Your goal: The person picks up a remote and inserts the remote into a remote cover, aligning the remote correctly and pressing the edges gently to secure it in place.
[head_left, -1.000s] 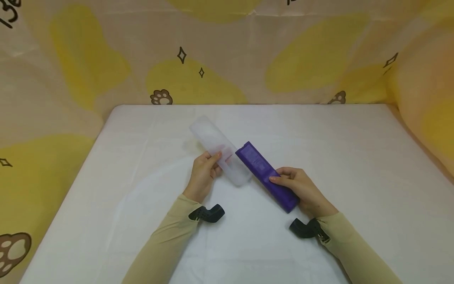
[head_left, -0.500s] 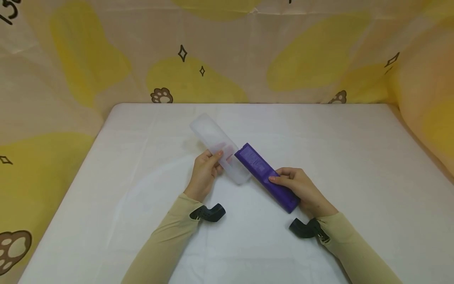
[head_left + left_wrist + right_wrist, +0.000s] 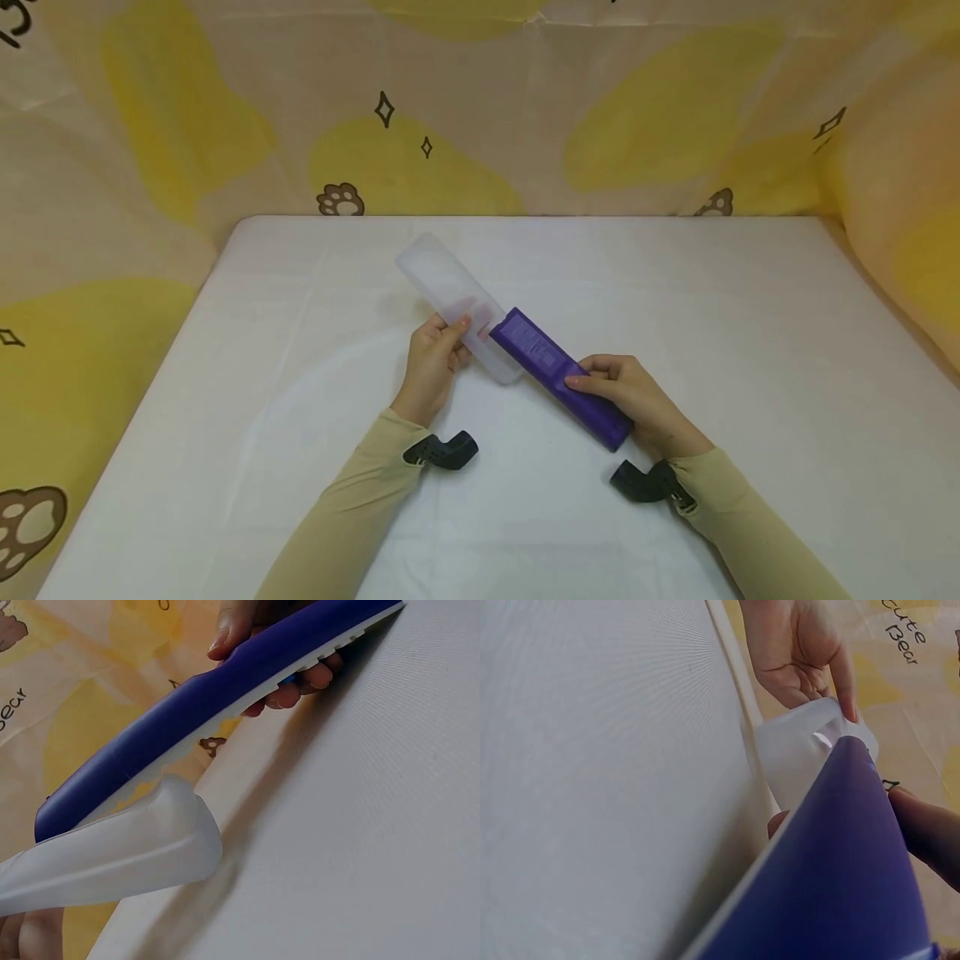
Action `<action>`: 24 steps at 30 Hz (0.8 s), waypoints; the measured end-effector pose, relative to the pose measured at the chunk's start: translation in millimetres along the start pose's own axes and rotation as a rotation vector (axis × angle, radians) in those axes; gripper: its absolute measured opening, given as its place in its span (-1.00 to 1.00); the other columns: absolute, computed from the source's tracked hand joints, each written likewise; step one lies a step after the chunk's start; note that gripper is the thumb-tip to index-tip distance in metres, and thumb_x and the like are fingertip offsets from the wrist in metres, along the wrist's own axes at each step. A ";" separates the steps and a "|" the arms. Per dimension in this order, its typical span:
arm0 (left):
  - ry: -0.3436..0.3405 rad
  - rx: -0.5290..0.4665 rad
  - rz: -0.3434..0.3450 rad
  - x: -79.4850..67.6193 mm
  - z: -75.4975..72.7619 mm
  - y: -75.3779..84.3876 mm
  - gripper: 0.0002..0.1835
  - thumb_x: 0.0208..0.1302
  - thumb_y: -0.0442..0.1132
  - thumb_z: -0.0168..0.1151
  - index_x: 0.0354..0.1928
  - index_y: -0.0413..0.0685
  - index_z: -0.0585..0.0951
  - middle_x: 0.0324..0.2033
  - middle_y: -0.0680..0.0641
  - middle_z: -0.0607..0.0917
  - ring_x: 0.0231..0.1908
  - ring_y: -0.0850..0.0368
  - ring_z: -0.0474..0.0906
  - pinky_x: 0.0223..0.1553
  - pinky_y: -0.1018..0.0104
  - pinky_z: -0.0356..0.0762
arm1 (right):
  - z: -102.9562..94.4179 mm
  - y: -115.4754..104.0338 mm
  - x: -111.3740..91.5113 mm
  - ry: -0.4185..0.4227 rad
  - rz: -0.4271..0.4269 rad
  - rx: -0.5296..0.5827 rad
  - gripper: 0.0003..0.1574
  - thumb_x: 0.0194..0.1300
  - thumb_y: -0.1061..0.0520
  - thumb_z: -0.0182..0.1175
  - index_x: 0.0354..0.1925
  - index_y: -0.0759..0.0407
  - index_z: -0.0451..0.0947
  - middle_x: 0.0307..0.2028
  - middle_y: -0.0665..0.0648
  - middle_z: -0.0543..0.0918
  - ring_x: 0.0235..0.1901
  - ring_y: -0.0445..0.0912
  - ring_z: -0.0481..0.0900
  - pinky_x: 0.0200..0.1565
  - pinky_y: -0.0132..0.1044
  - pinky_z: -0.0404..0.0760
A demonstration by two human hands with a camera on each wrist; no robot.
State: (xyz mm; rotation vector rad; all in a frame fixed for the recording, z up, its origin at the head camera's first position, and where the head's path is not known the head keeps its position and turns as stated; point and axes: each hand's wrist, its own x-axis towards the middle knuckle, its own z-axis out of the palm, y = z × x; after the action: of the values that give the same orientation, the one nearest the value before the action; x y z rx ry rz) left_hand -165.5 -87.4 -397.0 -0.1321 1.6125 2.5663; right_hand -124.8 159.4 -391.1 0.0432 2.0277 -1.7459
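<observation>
My left hand (image 3: 431, 367) pinches a translucent white silicone cover (image 3: 442, 271), thumb on top, over the table. My right hand (image 3: 637, 396) grips a purple remote control (image 3: 536, 350) by its lower half, thumb on its back, which faces up and bears a label patch. In the left wrist view the remote's pale underside (image 3: 247, 705) shows raised buttons. The remote's far end overlaps the right edge of the cover in the head view; whether any of it sits inside the cover I cannot tell. Fingers beneath both things are partly hidden.
A white cloth-covered table (image 3: 225, 458) lies under both hands. Behind and beside it hangs a yellow and beige patterned curtain (image 3: 480, 108). Black wrist mounts (image 3: 442, 450) sit on the sleeves.
The remote's far end has moved slightly left and down, further over the cover's edge. The cover has shifted slightly up and left. Both hands keep their hold.
</observation>
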 end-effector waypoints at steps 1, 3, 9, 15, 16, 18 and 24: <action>-0.001 0.000 0.002 0.0 0.1 0.1 -0.68 0.35 -0.46 -0.02 0.10 -0.48 0.39 -0.07 -0.19 0.62 -0.20 0.21 0.63 -0.10 0.35 0.58 | 0.0 0.1 -0.1 -0.003 0.000 0.001 -0.73 0.19 0.11 0.27 -0.26 0.30 0.51 -0.49 0.02 0.62 -0.56 -0.17 0.55 -0.51 -0.34 0.59; -0.001 -0.006 0.003 0.1 0.6 0.1 -0.67 0.35 -0.46 -0.02 0.11 -0.48 0.38 -0.05 -0.22 0.60 -0.19 0.20 0.63 -0.07 0.32 0.58 | 0.1 -0.2 -0.4 -0.002 -0.002 0.001 -0.72 0.18 0.11 0.28 -0.26 0.31 0.51 -0.50 0.02 0.62 -0.57 -0.17 0.55 -0.51 -0.33 0.59; -0.014 -0.010 0.022 -0.1 1.2 0.6 -0.65 0.35 -0.48 -0.04 0.14 -0.50 0.36 -0.02 -0.30 0.58 -0.18 0.17 0.63 -0.01 0.23 0.55 | 0.3 -1.8 -1.4 -0.004 0.000 -0.009 -0.69 0.19 0.11 0.27 -0.23 0.34 0.51 -0.49 0.02 0.62 -0.56 -0.17 0.55 -0.50 -0.33 0.60; -0.014 0.011 0.029 0.7 0.6 0.1 -0.65 0.35 -0.47 -0.03 0.14 -0.48 0.36 -0.02 -0.30 0.58 -0.16 0.17 0.62 -0.02 0.25 0.56 | 0.4 -2.0 -1.3 -0.004 0.003 -0.023 -0.69 0.18 0.10 0.28 -0.23 0.33 0.51 -0.48 0.02 0.62 -0.57 -0.17 0.55 -0.51 -0.33 0.59; -0.012 0.014 0.029 0.8 0.6 0.0 -0.65 0.35 -0.47 -0.02 0.14 -0.48 0.37 -0.01 -0.31 0.58 -0.16 0.17 0.62 -0.03 0.25 0.56 | 0.5 -1.7 -1.1 -0.007 0.002 -0.025 -0.69 0.18 0.10 0.28 -0.23 0.33 0.51 -0.48 0.02 0.62 -0.57 -0.17 0.55 -0.51 -0.34 0.59; -0.014 0.022 0.033 1.1 0.2 -0.3 -0.65 0.35 -0.46 -0.02 0.14 -0.49 0.37 0.00 -0.32 0.58 -0.14 0.15 0.62 -0.03 0.25 0.56 | 0.9 -1.3 -0.6 -0.014 0.003 -0.026 -0.70 0.18 0.10 0.28 -0.24 0.31 0.52 -0.48 0.03 0.63 -0.56 -0.16 0.55 -0.51 -0.34 0.59; -0.029 0.019 0.043 1.1 -0.9 -0.5 -0.66 0.36 -0.46 -0.02 0.13 -0.49 0.37 0.02 -0.36 0.56 -0.11 0.11 0.61 -0.01 0.22 0.55 | 1.9 0.1 0.4 -0.029 -0.001 -0.031 -0.72 0.18 0.10 0.29 -0.24 0.29 0.54 -0.46 0.03 0.63 -0.57 -0.16 0.55 -0.52 -0.34 0.58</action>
State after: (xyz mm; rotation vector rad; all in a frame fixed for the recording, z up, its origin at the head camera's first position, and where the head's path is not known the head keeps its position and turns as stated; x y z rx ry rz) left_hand -166.5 -88.0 -398.0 -0.0592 1.6475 2.5709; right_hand -124.5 157.5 -391.4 0.0067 2.0337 -1.7052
